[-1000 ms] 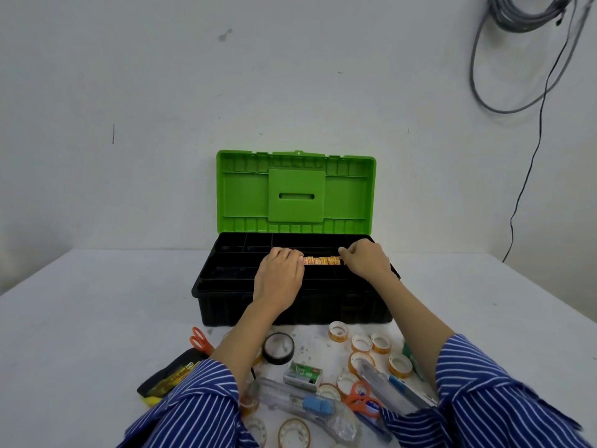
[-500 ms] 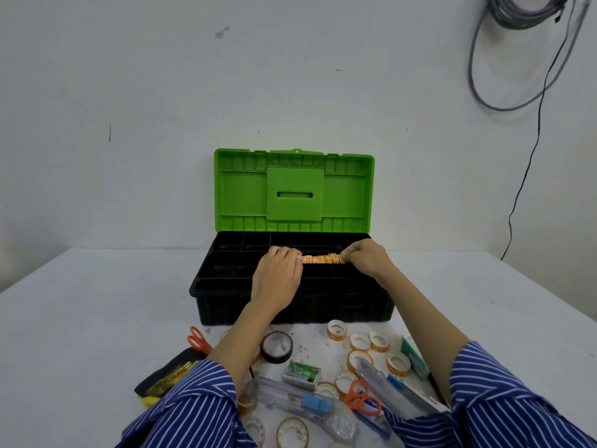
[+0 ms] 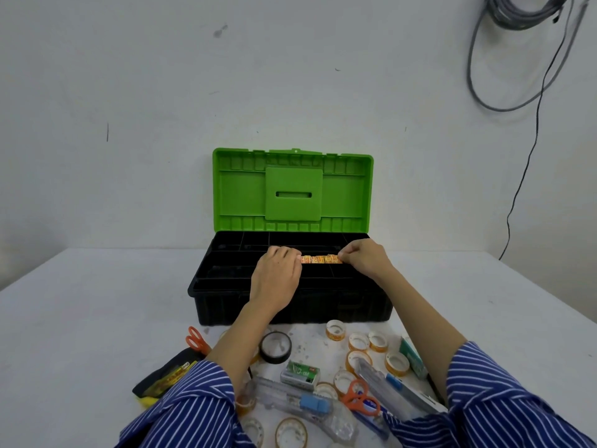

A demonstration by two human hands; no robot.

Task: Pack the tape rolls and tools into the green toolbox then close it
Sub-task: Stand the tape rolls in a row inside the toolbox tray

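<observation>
Both hands hold an orange row of small tape rolls [image 3: 321, 259] over the open green toolbox [image 3: 292, 192]: the left hand [image 3: 275, 279] grips its left end, the right hand [image 3: 365, 260] pinches its right end. Nearer than the hands, loose tape rolls [image 3: 358, 341] and orange scissors [image 3: 360, 399] lie on the counter [image 3: 80, 318].

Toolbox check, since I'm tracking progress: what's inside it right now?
Both hands, left and right, hold an orange row of tape rolls over the toolbox tray; beneath them is hidden.
</observation>
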